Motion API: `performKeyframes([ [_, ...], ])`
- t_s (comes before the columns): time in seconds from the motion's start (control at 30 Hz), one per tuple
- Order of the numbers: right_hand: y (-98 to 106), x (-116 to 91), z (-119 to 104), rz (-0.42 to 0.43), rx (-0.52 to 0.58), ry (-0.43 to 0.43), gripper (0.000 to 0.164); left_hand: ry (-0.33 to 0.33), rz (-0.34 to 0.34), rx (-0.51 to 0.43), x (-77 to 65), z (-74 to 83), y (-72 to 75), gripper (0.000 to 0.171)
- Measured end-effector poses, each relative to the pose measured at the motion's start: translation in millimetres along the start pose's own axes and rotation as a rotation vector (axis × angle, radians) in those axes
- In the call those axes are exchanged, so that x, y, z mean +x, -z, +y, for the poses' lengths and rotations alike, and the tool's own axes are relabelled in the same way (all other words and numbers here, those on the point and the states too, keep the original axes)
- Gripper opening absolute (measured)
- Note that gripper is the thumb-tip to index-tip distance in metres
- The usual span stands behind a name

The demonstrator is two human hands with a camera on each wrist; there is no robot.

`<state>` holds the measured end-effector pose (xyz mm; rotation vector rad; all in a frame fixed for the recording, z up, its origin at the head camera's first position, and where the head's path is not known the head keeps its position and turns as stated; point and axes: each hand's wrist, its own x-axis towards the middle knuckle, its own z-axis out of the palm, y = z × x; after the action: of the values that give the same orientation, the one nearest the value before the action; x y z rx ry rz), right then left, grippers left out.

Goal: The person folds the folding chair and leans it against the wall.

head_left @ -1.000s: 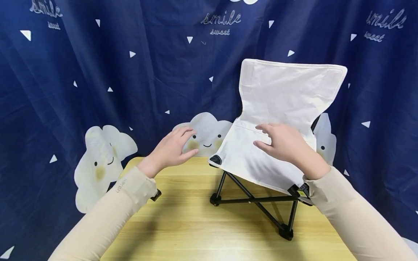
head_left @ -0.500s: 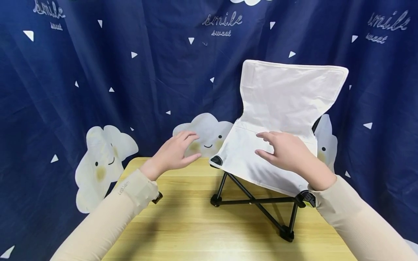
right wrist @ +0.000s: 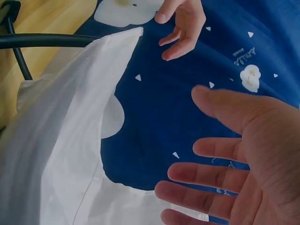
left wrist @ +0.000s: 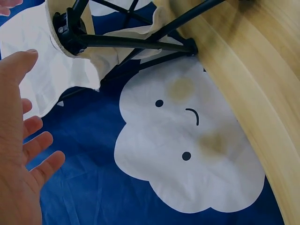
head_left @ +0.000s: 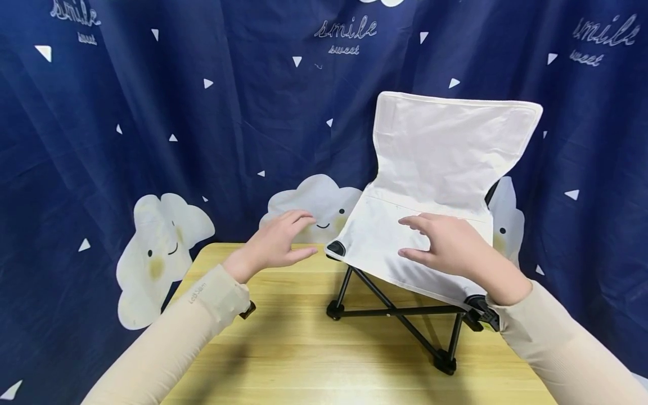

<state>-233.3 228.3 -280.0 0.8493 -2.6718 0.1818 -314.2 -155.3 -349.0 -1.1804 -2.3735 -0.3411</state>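
One white folding camp chair (head_left: pixel 430 194) stands upright on the wooden table (head_left: pixel 283 343), nearer its right edge than its left. Its long axis climbs from the black feet (head_left: pixel 444 361) to the backrest (head_left: pixel 455 140), which leans toward the curtain (head_left: pixel 253 118); the seat faces the person, turned slightly left. Two feet show in the head view. Room to move lies between chair and far left table corner. The left hand (head_left: pixel 275 242), beside the chair, and right hand (head_left: pixel 449 244), before the seat, hold nothing, fingers loosely bent, thumbs spread apart.
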Motion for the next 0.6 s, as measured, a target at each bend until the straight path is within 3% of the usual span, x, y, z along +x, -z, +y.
performKeyframes([
  [0.33, -1.9, -6.3, 6.1, -0.071, 0.034, 0.016, 0.061, -0.019, -0.022, -0.007, -0.2, 4.5, -4.9, 0.060],
  [0.6, -4.3, -11.6, 8.8, -0.069, 0.065, 0.058, 0.059, -0.043, -0.022, -0.010, 0.4, 5.6, -10.4, 0.059],
])
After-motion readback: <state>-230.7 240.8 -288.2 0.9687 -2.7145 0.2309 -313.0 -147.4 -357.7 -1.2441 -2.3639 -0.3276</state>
